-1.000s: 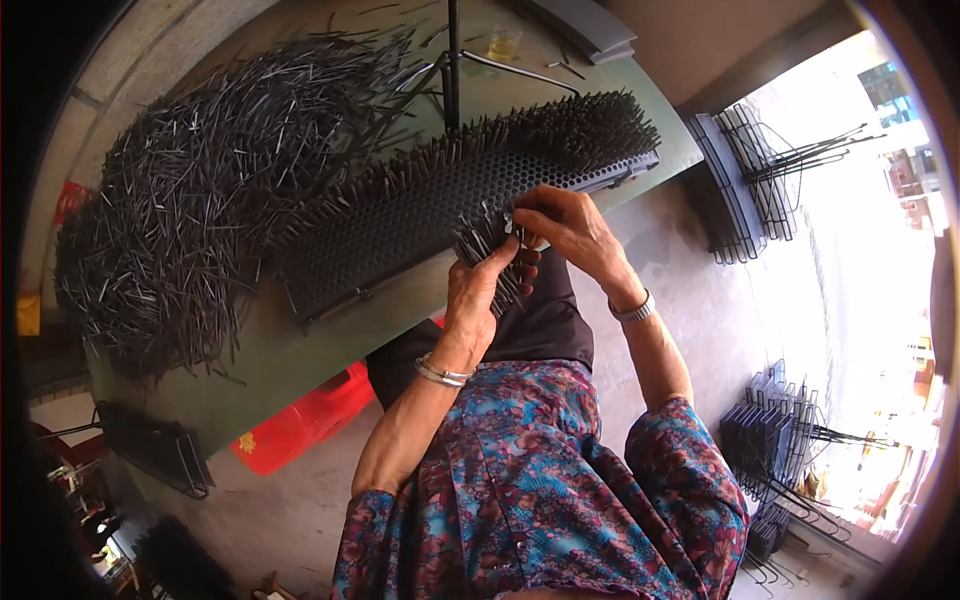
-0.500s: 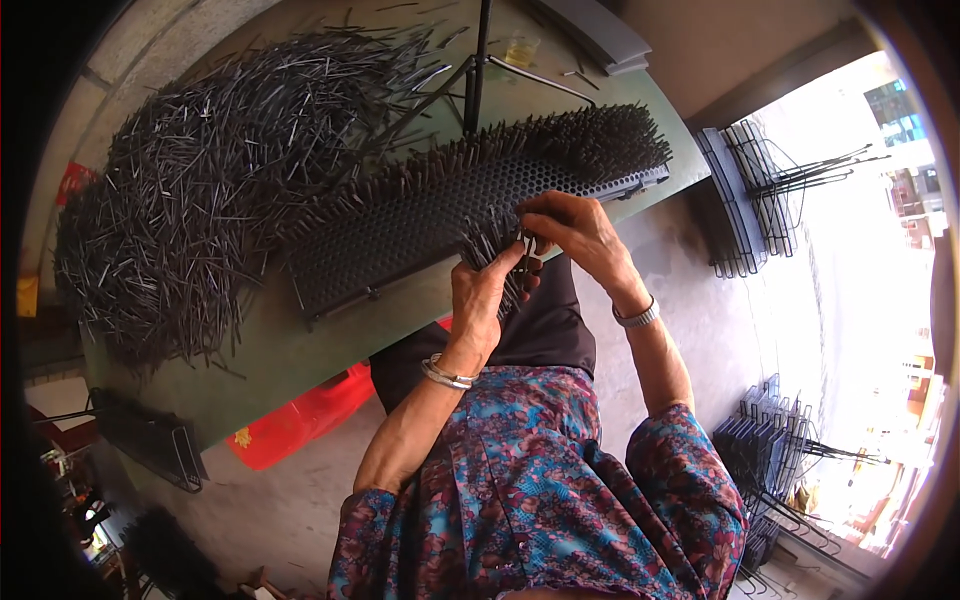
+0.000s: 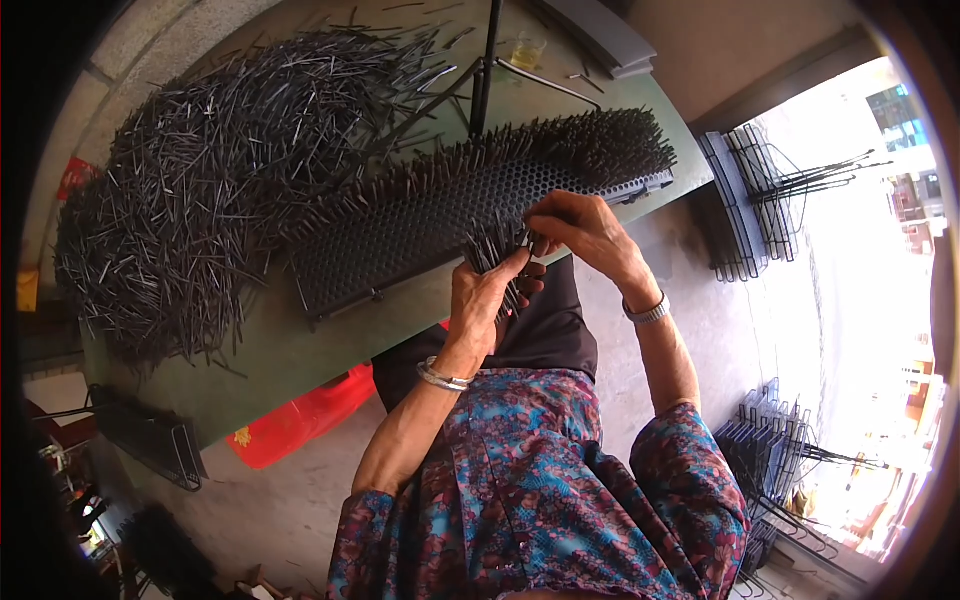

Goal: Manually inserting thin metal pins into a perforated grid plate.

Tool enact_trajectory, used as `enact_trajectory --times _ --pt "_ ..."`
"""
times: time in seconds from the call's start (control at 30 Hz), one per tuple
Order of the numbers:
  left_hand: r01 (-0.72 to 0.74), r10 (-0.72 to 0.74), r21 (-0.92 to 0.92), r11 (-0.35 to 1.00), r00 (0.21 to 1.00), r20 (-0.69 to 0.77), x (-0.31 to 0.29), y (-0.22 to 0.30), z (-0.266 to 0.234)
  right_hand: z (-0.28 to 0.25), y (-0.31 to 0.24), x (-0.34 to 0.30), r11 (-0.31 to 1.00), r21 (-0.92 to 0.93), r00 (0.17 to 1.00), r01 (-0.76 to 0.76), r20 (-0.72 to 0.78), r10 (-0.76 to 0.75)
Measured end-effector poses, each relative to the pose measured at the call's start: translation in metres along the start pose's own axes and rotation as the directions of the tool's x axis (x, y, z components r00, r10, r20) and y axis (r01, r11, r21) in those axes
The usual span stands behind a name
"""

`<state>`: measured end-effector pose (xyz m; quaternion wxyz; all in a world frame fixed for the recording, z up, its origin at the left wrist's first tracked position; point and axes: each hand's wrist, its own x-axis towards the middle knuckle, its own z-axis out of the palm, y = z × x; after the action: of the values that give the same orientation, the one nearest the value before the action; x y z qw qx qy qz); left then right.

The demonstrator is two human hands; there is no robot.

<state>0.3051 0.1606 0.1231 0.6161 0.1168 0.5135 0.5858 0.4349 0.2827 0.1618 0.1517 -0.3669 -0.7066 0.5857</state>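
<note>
A bundle of thin dark strips point(image 3: 487, 250) lies in my left hand point(image 3: 484, 290), its fingers wrapped round them near the front edge of a black perforated panel point(image 3: 400, 245). Close beside its thumb, my right hand point(image 3: 585, 232) pinches at the strip ends; what sits between its fingertips is too small to make out. Dark strips stand upright in the panel's holes along its far side, packed most densely at the right end point(image 3: 620, 145). The holes along the near side show bare.
A big loose heap of dark strips point(image 3: 200, 190) covers the left of the green table point(image 3: 270, 395). Behind the panel rise a black metal stand point(image 3: 480, 95) and a cup of yellow liquid point(image 3: 525, 52). Black wire racks point(image 3: 765, 440) stand at right; a red seat point(image 3: 305, 420) is below the table.
My right hand has shifted slightly to the right, still pinching near the bundle. The left hand stays almost in place around the strips.
</note>
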Motion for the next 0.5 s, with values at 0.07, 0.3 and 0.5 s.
enact_trajectory --times 0.07,0.3,0.5 --pt "0.007 -0.005 -0.052 0.999 0.999 0.05 0.002 -0.003 -0.003 -0.002 0.003 0.001 0.999 0.047 0.999 0.006 0.05 -0.009" --pt "0.036 -0.034 -0.026 0.999 0.997 0.068 0.002 -0.005 -0.002 -0.005 0.002 -0.001 0.998 0.055 0.998 -0.035 0.057 0.032" --pt "-0.052 0.058 -0.095 0.994 0.996 0.06 0.008 -0.015 -0.005 -0.007 0.002 -0.001 1.0 0.011 0.999 -0.003 0.053 0.002"
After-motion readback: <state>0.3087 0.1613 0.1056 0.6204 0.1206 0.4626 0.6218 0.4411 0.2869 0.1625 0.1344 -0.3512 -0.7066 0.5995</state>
